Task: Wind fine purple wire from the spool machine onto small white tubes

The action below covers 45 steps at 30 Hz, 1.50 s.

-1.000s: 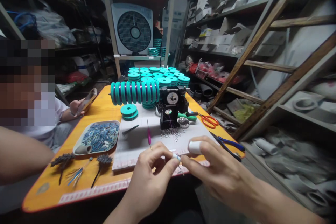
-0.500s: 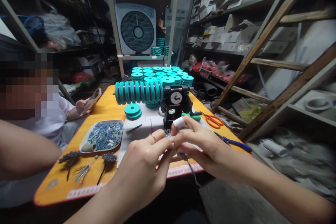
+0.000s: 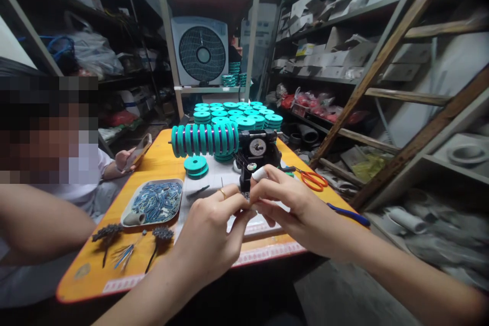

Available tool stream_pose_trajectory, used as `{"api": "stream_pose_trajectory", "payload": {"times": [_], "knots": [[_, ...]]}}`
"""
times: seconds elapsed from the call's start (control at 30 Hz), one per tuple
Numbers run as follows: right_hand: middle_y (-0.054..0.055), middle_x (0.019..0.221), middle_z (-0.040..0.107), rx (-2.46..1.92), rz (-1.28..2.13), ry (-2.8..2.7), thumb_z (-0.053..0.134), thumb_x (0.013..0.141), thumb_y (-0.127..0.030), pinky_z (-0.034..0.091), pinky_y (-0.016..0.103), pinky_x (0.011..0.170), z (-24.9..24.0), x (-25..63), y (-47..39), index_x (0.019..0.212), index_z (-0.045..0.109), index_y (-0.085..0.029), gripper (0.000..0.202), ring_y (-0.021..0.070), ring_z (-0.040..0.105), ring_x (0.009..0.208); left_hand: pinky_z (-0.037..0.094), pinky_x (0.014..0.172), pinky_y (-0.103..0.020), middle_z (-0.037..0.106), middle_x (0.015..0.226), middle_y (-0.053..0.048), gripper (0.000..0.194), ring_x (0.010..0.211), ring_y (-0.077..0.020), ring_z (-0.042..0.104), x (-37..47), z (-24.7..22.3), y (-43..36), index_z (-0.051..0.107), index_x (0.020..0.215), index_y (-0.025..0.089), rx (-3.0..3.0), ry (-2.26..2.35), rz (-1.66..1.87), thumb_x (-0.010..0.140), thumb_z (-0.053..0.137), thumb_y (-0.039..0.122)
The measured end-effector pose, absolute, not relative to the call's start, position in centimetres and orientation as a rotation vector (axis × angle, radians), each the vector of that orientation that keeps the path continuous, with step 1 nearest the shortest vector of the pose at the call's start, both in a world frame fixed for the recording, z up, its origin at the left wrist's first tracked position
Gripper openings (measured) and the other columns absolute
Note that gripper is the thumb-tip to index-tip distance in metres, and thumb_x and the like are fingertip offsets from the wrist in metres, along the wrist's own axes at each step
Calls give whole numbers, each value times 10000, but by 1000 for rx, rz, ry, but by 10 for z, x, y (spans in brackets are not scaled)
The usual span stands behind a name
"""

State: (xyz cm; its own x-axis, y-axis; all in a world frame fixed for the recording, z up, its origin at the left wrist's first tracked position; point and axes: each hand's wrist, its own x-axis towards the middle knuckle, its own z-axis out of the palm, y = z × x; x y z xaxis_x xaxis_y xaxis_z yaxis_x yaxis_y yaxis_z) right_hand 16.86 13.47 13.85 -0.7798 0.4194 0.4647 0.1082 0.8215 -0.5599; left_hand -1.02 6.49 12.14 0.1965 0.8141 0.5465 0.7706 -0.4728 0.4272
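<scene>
1. Left hand (image 3: 216, 226): thumb and forefinger pinched, apparently on a small piece, itself hidden between the meeting fingertips, before the winder (image 3: 256, 148).
2. Right hand (image 3: 294, 197): fingers curled in, tips against the left's; grip can't be told.
3. Change: dark strand below right hand half a second ago now unseen. Likely still close fingertip work.

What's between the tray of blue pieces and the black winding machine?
Head view: the white board, with a thin dark tool and a thin metal shaft, its lower end hidden by the left hand.
</scene>
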Motion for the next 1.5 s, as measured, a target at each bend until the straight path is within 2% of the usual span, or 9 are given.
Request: {"api": "stream_pose_trajectory", "payload": {"times": [0.13, 0.23, 0.43, 0.53, 0.67, 0.83, 1.03, 1.3, 1.5], "knots": [[-14, 869, 466, -445, 661, -2369, 393, 1022, -172, 405, 178, 587, 130, 168, 136, 878, 538, -175, 204, 37, 469, 610, 378, 552, -189, 619, 784, 14, 124, 580, -49, 502, -6, 108, 69, 650, 840, 183, 2461, 1583, 1329, 895, 543, 157], [-33, 768, 518, -566, 622, -2336, 435, 1015, -206, 392, 173, 593, 128, 167, 135, 852, 536, -184, 193, 46, 494, 602, 409, 585, -212, 632, 767, -2, 101, 617, -80, 566, -3, 100, 70, 653, 863, 166, 2648, 1612, 1403, 883, 559, 133], [-85, 517, 500, -729, 767, -2341, 444, 1009, -241, 378, 142, 475, 128, 164, 137, 853, 515, -197, 177, 53, 538, 443, 332, 547, -278, 549, 637, 2, 169, 545, -130, 408, -3, 95, 74, 594, 711, 175, 3083, 1600, 1324, 804, 585, 35], [-75, 557, 543, -762, 808, -2353, 458, 1001, -240, 382, 152, 487, 126, 162, 138, 868, 522, -201, 153, 66, 572, 483, 337, 562, -276, 537, 636, 5, 208, 554, -131, 391, -4, 96, 76, 570, 683, 177, 3118, 1552, 1269, 797, 564, 3], [-39, 724, 560, -726, 757, -2331, 516, 966, -190, 382, 207, 622, 124, 160, 140, 843, 529, -198, 124, 94, 532, 677, 334, 546, -270, 544, 649, 10, 180, 552, -128, 384, -7, 100, 75, 597, 716, 179, 3036, 1552, 1247, 818, 559, 36], [-20, 866, 513, -644, 809, -2301, 473, 990, -205, 409, 229, 709, 123, 160, 139, 881, 511, -203, 116, 102, 504, 772, 377, 562, -262, 587, 708, 8, 140, 591, -116, 476, -8, 105, 75, 614, 771, 180, 2987, 1513, 1207, 848, 558, 77], [-25, 885, 484, -604, 845, -2245, 486, 988, -191, 402, 234, 748, 123, 161, 137, 865, 491, -199, 123, 101, 480, 820, 448, 601, -225, 622, 759, -14, 119, 677, -105, 592, -7, 108, 73, 622, 804, 159, 2820, 1447, 1235, 838, 569, 59], [-34, 878, 442, -629, 940, -2208, 446, 1001, -218, 436, 187, 565, 123, 163, 128, 848, 459, -197, 155, 41, 506, 619, 445, 611, -224, 613, 753, -7, 118, 673, -102, 573, -7, 103, 70, 609, 798, 172, 2773, 1456, 1252, 843, 575, 68], [-50, 739, 471, -659, 1025, -2233, 428, 1005, -239, 422, 159, 460, 124, 161, 135, 818, 450, -196, 193, 40, 517, 497, 407, 596, -261, 630, 710, -16, 147, 611, -120, 503, -7, 97, 76, 621, 776, 165, 3027, 1469, 1269, 842, 555, 52]]}}
